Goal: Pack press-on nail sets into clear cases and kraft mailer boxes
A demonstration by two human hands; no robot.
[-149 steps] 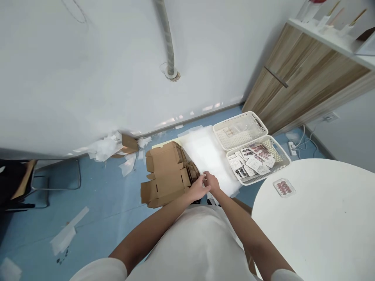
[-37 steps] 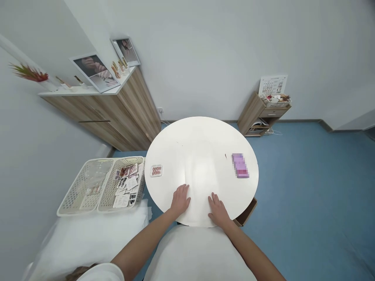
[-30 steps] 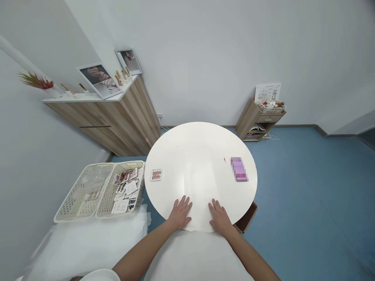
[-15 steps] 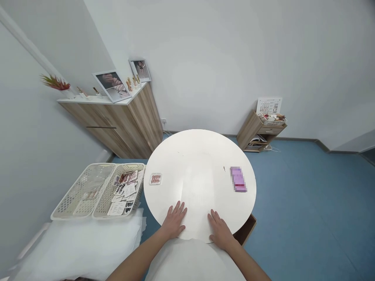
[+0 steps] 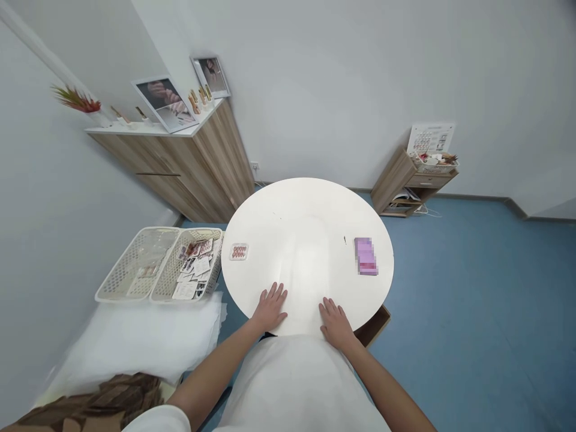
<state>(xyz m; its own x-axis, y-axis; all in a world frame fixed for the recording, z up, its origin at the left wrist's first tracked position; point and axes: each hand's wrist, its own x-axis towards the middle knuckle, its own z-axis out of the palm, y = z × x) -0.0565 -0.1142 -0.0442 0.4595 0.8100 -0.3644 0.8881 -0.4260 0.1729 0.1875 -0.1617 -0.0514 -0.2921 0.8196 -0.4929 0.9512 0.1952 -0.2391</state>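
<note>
Left hand: the left hand (image 5: 269,309) is open, fingers spread, palm down near the front edge of the white desk (image 5: 310,240), in the lower middle of the frame.
Right hand: the right hand (image 5: 336,324) is also open and palm down on the desk, just right of the frame's middle; neither hand grips anything.
Desk items: a clear tray (image 5: 239,251) of small reddish pieces lies near the desk's left edge, apart from both hands. A purple item (image 5: 366,256), too pixelated to identify, lies near the right edge.
Baskets: at left, a basket (image 5: 167,282) holding cards and packs stands beside a second white basket (image 5: 112,282), with white sheets (image 5: 148,336) in front of them.
Progress: both palms are settled on the desk, while the tray and purple item lie untouched; what is finished or left cannot be judged.
Change: five seconds ago the hands were together near the cardboard (image 5: 121,396); now they are apart on the desk. Since half a second ago, the view has shifted, putting desk and baskets higher in the frame and revealing cardboard at lower left. The tray and purple item keep their places on the desk.
</note>
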